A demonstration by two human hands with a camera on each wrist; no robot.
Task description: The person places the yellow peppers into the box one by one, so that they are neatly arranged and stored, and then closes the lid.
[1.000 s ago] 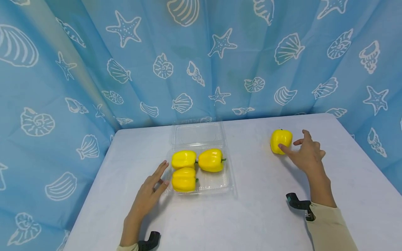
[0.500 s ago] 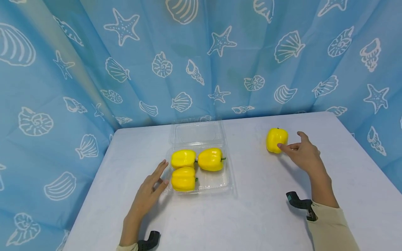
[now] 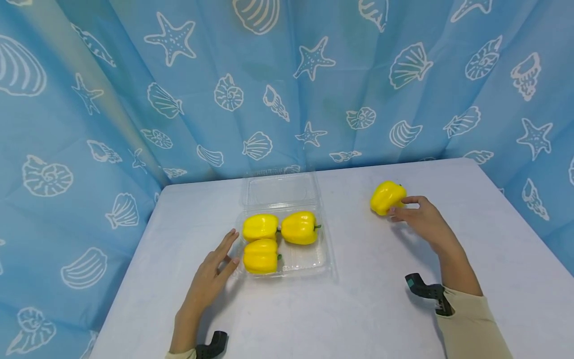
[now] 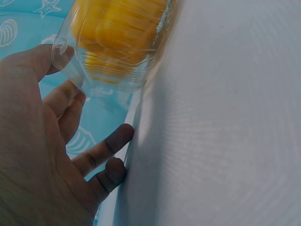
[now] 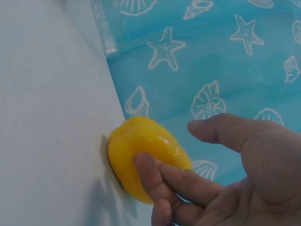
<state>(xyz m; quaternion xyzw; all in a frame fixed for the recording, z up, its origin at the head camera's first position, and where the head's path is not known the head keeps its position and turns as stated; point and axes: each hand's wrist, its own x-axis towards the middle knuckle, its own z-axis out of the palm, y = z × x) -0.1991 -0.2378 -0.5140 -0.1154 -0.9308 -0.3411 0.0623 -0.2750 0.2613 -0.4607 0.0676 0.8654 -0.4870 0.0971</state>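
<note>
My right hand (image 3: 423,222) is at a yellow bell pepper (image 3: 385,197) on the right of the table. In the right wrist view its fingers (image 5: 149,172) are loosely bent against the side of that bell pepper (image 5: 134,141), and the thumb stands apart from it. The pepper leans over, its stem end toward the hand. My left hand (image 3: 208,279) rests with spread fingers beside a clear plastic clamshell box (image 3: 305,259). Through the box's clear rim (image 4: 70,70) one fingertip shows in the left wrist view. Three yellow bell peppers (image 3: 261,257) lie in the box.
Behind the box its clear lid (image 3: 281,192) lies folded back. A white cloth covers the table (image 3: 350,309). At the table's far edge hangs a blue curtain (image 3: 269,89) with white shells and starfish. Each wrist carries a black camera mount (image 3: 423,289).
The single bell pepper has shifted left and tipped, its stem now toward the right hand. The right hand's fingers have come in closer and followed it left. The left hand stays put.
</note>
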